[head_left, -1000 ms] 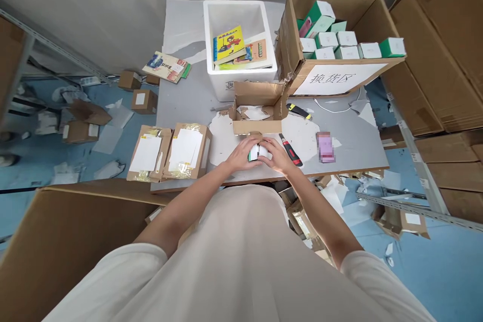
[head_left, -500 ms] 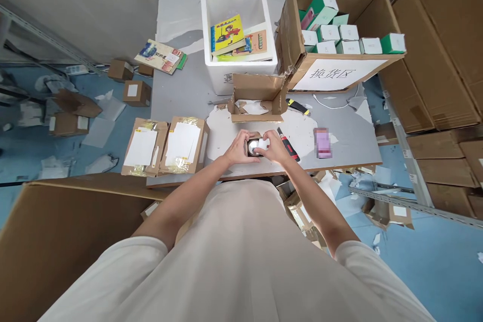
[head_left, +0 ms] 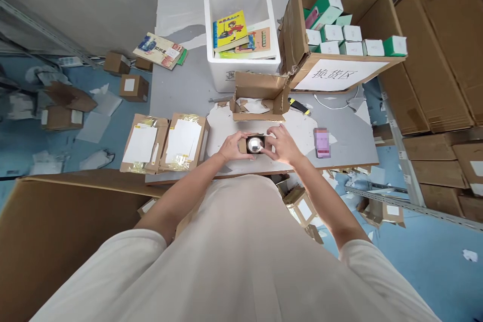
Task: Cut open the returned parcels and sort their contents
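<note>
A small open box [head_left: 243,145] with a brown flap and dark inside is in front of me at the table's near edge. In it sits a shiny, round, silver-domed object [head_left: 255,145], its kind unclear. My left hand [head_left: 233,147] is closed round the box's left end, thumb along the near side. At the right end, the curved fingers and thumb of my right hand [head_left: 282,145] grip the box's edge. Just beyond stands an open carton [head_left: 260,117] with torn white paper [head_left: 253,105] inside.
Two taped parcels [head_left: 181,141] lie left. Behind are a white foam box [head_left: 245,68] of books, a large carton [head_left: 292,40] of green-white boxes, and a yellow-black cutter [head_left: 299,106]. A pink, blurred item [head_left: 322,143] lies right. Cartons flank the table [head_left: 350,138].
My right hand has shifted slightly right, off the top of the silver object, which shows more fully. The red-black cutter seen earlier beside that hand is now out of sight.
</note>
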The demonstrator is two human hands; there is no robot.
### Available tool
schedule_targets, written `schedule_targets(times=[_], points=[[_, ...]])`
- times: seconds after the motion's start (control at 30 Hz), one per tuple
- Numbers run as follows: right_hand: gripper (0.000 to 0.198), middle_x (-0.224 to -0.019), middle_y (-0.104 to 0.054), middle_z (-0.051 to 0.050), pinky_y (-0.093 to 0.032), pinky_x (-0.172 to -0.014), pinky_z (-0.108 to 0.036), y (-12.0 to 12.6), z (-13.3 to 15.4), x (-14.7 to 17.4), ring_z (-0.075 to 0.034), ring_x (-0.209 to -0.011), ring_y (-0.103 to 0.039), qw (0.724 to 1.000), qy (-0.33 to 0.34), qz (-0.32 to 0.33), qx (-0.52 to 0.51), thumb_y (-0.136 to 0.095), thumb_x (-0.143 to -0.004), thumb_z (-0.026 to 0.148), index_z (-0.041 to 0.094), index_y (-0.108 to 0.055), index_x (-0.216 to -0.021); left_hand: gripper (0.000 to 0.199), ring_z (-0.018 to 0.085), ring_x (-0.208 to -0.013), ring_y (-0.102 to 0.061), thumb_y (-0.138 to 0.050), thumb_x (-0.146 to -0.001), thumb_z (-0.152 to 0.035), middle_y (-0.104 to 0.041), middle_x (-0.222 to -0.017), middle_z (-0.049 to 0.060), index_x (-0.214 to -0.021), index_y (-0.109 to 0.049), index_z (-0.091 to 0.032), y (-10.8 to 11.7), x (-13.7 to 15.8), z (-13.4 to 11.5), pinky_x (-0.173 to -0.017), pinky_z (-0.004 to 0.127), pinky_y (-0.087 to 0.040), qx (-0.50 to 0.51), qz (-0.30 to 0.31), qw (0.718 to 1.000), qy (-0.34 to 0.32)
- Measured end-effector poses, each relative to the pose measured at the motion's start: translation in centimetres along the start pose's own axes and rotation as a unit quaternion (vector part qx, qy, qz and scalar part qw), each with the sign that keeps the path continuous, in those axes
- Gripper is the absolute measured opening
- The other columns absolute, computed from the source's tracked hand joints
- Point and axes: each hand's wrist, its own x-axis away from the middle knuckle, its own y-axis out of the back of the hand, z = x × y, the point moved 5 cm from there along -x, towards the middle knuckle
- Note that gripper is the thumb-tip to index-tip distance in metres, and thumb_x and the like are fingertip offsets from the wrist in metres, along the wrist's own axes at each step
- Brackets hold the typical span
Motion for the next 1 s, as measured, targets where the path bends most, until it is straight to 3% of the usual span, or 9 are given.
schedule_targets(times=[0.07, 0.17, 0.37, 0.5, 0.6, 0.73, 0.87, 1.0], points=[[0.013, -0.122, -0.058, -0.014, -0.017, -0.112, -0.064, 0.4, 0.1, -0.1, -0.031, -0.120, -0.048, 0.999, 0.021, 0.001, 0.026, -0.052, -0.089, 0.023, 0.020, -0.064, -0.093, 0.076, 0.029, -0.112, -0.065, -0.083, -0.049, -0.062, -0.065, -0.122, 0.016, -0.102, -0.049, -0.021, 0.0, -0.1, 0.1, -0.098, 0.044, -0.051, -0.008, -0.001, 1.000, -0.013], [0.028, -0.125, -0.061, -0.009, -0.014, -0.114, -0.063, -0.1, 1.4, -0.9, -0.027, -0.122, -0.049, 0.994, 0.091, 0.051, 0.040, -0.046, -0.087, 0.007, 0.023, -0.063, -0.102, 0.074, 0.029, -0.114, -0.064, -0.084, -0.051, -0.059, -0.064, -0.123, 0.015, -0.103, -0.048, -0.021, -0.4, -0.3, 0.0, -0.098, 0.043, -0.051, -0.019, 0.025, 0.999, -0.022], [0.031, -0.116, -0.065, -0.008, -0.029, -0.107, -0.055, -1.9, 2.8, -3.9, -0.027, -0.108, -0.055, 0.976, 0.153, 0.126, 0.085, -0.057, -0.077, 0.002, 0.024, -0.062, -0.099, 0.074, 0.028, -0.115, -0.063, -0.085, -0.055, -0.049, -0.062, -0.122, 0.012, -0.110, -0.045, -0.021, -1.4, -0.3, 0.0, -0.098, 0.042, -0.051, -0.049, 0.011, 0.999, 0.014], [0.034, -0.115, -0.063, -0.013, -0.040, -0.090, -0.043, -1.5, 2.7, -4.9, -0.026, -0.099, -0.057, 0.949, 0.209, 0.192, 0.139, -0.064, -0.072, 0.006, 0.019, -0.061, -0.103, 0.075, 0.028, -0.110, -0.064, -0.085, -0.055, -0.045, -0.062, -0.118, 0.011, -0.113, -0.045, -0.020, -1.7, -0.3, 0.1, -0.094, 0.040, -0.052, -0.065, -0.004, 0.998, 0.027], [0.033, -0.110, -0.061, -0.014, -0.039, -0.085, -0.040, 1.4, 2.5, -5.4, -0.027, -0.095, -0.055, 0.947, 0.225, 0.196, 0.117, -0.069, -0.070, 0.016, 0.017, -0.060, -0.101, 0.075, 0.027, -0.107, -0.065, -0.085, -0.055, -0.040, -0.063, -0.116, 0.011, -0.114, -0.044, -0.019, -1.8, -0.3, -0.1, -0.091, 0.039, -0.053, -0.080, -0.012, 0.996, 0.038], [0.031, -0.107, -0.057, -0.012, -0.039, -0.089, -0.042, 7.6, 2.1, -5.7, -0.027, -0.097, -0.052, 0.968, 0.221, 0.119, 0.020, -0.068, -0.068, 0.026, 0.019, -0.055, -0.095, 0.077, 0.027, -0.108, -0.064, -0.083, -0.058, -0.040, -0.063, -0.117, 0.011, -0.120, -0.043, -0.019, -1.7, -0.2, -0.5, -0.092, 0.040, -0.053, -0.086, -0.025, 0.995, 0.050], [0.029, -0.115, -0.053, -0.011, -0.046, -0.078, -0.034, 12.3, 1.3, -5.2, -0.021, -0.093, -0.054, 0.975, 0.184, 0.079, -0.097, -0.064, -0.070, 0.023, 0.022, -0.050, -0.096, 0.085, 0.031, -0.120, -0.057, -0.085, -0.053, -0.051, -0.056, -0.129, 0.016, -0.121, -0.044, -0.021, -1.5, 0.0, -1.2, -0.099, 0.047, -0.049, -0.074, -0.039, 0.996, 0.024], [0.030, -0.118, -0.053, -0.009, -0.049, -0.069, -0.033, 15.1, 0.9, -5.3, -0.017, -0.079, -0.055, 0.978, 0.133, 0.027, -0.160, -0.065, -0.069, 0.025, 0.024, -0.051, -0.096, 0.095, 0.036, -0.128, -0.050, -0.084, -0.047, -0.064, -0.049, -0.137, 0.021, -0.122, -0.048, -0.019, -0.6, 0.5, -2.1, -0.103, 0.051, -0.046, -0.094, -0.054, 0.994, 0.010]])
